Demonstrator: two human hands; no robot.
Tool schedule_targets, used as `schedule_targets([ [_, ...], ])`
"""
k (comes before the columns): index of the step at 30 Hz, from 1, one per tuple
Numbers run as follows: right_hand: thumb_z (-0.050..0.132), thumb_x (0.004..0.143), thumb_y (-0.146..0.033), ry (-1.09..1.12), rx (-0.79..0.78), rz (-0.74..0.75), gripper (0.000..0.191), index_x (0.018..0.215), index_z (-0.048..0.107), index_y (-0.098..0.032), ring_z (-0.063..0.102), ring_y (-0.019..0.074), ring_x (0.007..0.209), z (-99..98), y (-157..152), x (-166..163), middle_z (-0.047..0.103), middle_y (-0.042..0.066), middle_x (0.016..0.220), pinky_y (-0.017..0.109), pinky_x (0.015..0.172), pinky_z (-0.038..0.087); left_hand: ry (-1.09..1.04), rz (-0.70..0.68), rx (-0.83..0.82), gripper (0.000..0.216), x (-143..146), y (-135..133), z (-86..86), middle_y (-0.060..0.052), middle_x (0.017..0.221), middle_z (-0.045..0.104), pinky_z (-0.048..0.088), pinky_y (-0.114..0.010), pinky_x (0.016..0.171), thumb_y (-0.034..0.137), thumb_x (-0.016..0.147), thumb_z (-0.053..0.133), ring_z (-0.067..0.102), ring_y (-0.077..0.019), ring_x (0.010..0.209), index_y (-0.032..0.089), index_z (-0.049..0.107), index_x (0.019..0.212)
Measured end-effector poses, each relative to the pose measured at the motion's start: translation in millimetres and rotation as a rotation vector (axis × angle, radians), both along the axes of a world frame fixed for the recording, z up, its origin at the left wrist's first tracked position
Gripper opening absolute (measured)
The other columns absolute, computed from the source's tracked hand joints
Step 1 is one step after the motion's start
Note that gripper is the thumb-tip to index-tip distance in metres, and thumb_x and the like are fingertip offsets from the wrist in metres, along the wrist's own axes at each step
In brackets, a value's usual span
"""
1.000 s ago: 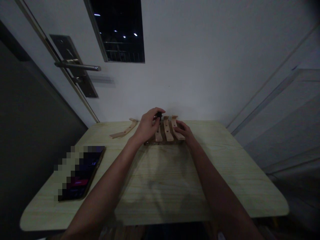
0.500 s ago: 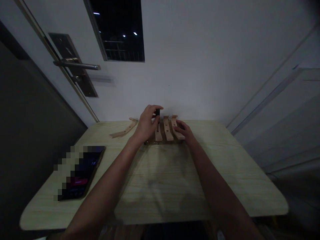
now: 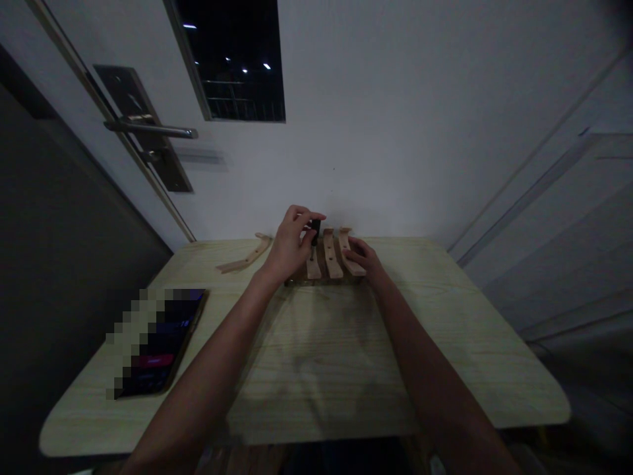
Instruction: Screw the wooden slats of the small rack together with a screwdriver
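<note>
My left hand (image 3: 291, 244) is closed round the black handle of a small screwdriver (image 3: 315, 232). The tool stands nearly upright, its shaft pointing down at a bent wooden piece (image 3: 313, 268); whether the tip sits in a hole there I cannot tell. A second bent wooden piece (image 3: 332, 256) with holes lies beside it in the middle. On the right, my right hand (image 3: 366, 258) grips a third wooden piece (image 3: 352, 261) by its side. All three rest across a dark brown base (image 3: 321, 282), mostly hidden beneath them.
A loose bent wooden piece (image 3: 247, 260) with holes lies left of my left hand. Near the table's left edge is a phone (image 3: 165, 349), partly pixelated. The pale wooden table (image 3: 346, 369) stands against a white door with a metal handle (image 3: 163, 130).
The screwdriver's handle has shifted slightly right and tilts a little more, with my left fingers moving along with it. My right hand and the wooden pieces look the same.
</note>
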State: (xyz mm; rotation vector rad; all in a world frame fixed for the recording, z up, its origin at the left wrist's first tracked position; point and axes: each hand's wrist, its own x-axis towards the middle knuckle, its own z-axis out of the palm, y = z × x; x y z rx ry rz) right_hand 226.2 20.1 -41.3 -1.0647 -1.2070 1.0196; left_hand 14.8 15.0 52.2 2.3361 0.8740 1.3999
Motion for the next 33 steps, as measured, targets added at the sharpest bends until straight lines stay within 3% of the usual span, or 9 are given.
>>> schedule_targets([
  [5, 0.075, 0.058, -0.043, -0.003, -0.002, -0.001, 0.051, 0.103, 0.064, -0.022, 0.061, 0.0262, 0.103, 1.3, -0.6, -0.1, 0.068, 0.006, 0.109, 0.045, 0.095, 0.045, 0.009, 0.012, 0.000, 0.037, 0.7, -1.7, 0.8, -0.003, 0.099, 0.050, 0.057, -0.028, 0.078, 0.001, 0.081, 0.050, 0.055, -0.0114, 0.084, 0.022, 0.061, 0.110],
  [12, 0.075, 0.057, -0.043, 0.012, 0.012, 0.016, 0.055, 0.105, 0.064, -0.018, 0.060, 0.0279, 0.108, 1.6, 0.0, -1.5, 0.067, 0.009, 0.112, 0.046, 0.098, 0.044, -0.053, 0.034, 0.000, 0.021, 4.4, -0.7, -0.6, -0.001, 0.093, 0.051, 0.057, -0.024, 0.072, 0.016, 0.077, 0.070, 0.055, -0.0099, 0.078, 0.020, 0.064, 0.097],
  [17, 0.075, 0.056, -0.044, 0.023, 0.022, -0.032, 0.054, 0.103, 0.064, -0.019, 0.060, 0.0268, 0.106, -3.4, 3.4, -1.2, 0.068, 0.008, 0.110, 0.045, 0.098, 0.044, -0.036, 0.016, 0.005, 0.019, 3.9, 0.7, -1.8, -0.002, 0.094, 0.052, 0.057, -0.026, 0.075, 0.008, 0.080, 0.061, 0.057, -0.0114, 0.083, 0.020, 0.063, 0.095],
  [23, 0.076, 0.054, -0.045, 0.011, 0.020, -0.023, 0.055, 0.103, 0.064, -0.021, 0.060, 0.0274, 0.108, -5.8, 6.3, 0.6, 0.068, 0.008, 0.111, 0.045, 0.098, 0.044, -0.018, -0.022, 0.054, 0.036, 2.4, 2.6, -5.1, -0.006, 0.109, 0.057, 0.055, -0.029, 0.082, 0.002, 0.081, 0.047, 0.058, -0.0148, 0.097, 0.019, 0.056, 0.111],
  [27, 0.076, 0.053, -0.044, 0.014, 0.010, -0.044, 0.056, 0.103, 0.064, -0.019, 0.061, 0.0274, 0.105, -4.6, 6.0, -0.4, 0.068, 0.009, 0.110, 0.046, 0.098, 0.044, 0.015, -0.014, 0.045, 0.038, 1.9, 1.8, -4.4, -0.006, 0.106, 0.061, 0.054, -0.031, 0.085, -0.001, 0.080, 0.041, 0.060, -0.0141, 0.094, 0.018, 0.056, 0.109],
  [30, 0.076, 0.054, -0.043, 0.019, 0.011, -0.042, 0.055, 0.103, 0.064, -0.019, 0.062, 0.0271, 0.103, -4.0, 5.2, -1.1, 0.069, 0.009, 0.110, 0.046, 0.097, 0.045, 0.018, 0.005, 0.038, 0.032, 2.4, -0.3, -2.0, -0.005, 0.103, 0.060, 0.054, -0.030, 0.082, 0.002, 0.082, 0.044, 0.059, -0.0144, 0.094, 0.018, 0.058, 0.107],
  [33, 0.076, 0.055, -0.044, 0.015, 0.030, -0.028, 0.053, 0.101, 0.064, -0.021, 0.062, 0.0268, 0.103, -4.7, 5.0, -0.7, 0.069, 0.008, 0.109, 0.045, 0.097, 0.045, 0.029, 0.059, 0.064, 0.021, 3.3, -0.5, -0.9, -0.005, 0.102, 0.057, 0.054, -0.028, 0.076, 0.014, 0.081, 0.060, 0.058, -0.0150, 0.091, 0.019, 0.061, 0.101],
])
